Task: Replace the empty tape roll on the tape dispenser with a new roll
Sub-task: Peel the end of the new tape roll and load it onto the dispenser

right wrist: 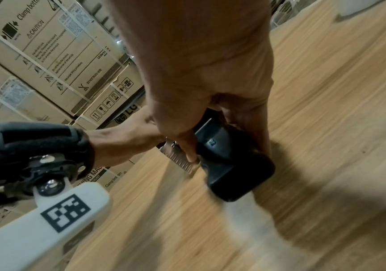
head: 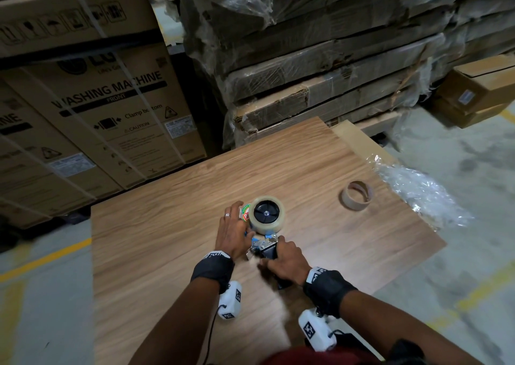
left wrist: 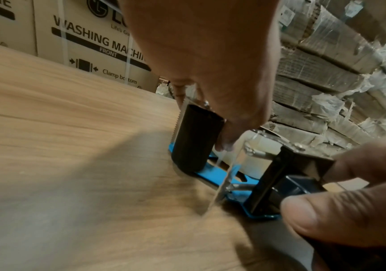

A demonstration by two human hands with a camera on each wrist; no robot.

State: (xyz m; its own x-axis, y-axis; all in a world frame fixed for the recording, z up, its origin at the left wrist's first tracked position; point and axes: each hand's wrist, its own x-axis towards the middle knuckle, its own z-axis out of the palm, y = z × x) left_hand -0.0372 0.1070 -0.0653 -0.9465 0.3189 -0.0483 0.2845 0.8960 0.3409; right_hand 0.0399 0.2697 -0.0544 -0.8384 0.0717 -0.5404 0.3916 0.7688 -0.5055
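The tape dispenser (head: 264, 249) lies on its side on the wooden table (head: 167, 239), blue frame (left wrist: 222, 177) down. A full clear tape roll (head: 266, 214) sits on its black hub. My left hand (head: 237, 230) rests against the roll's left side with fingers stretched out. Its thumb (left wrist: 224, 135) presses a clear tape strand (left wrist: 230, 168) beside the black roller (left wrist: 195, 139). My right hand (head: 282, 257) grips the black handle (right wrist: 231, 165), close to the serrated blade (right wrist: 179, 160). The empty cardboard core (head: 357, 195) lies apart at the right.
Crumpled clear plastic wrap (head: 418, 197) hangs over the table's right edge. Washing machine cartons (head: 97, 108) stand behind at the left, and a shrink-wrapped stack of flat boxes (head: 320, 71) behind the table. Concrete floor with yellow lines surrounds the table.
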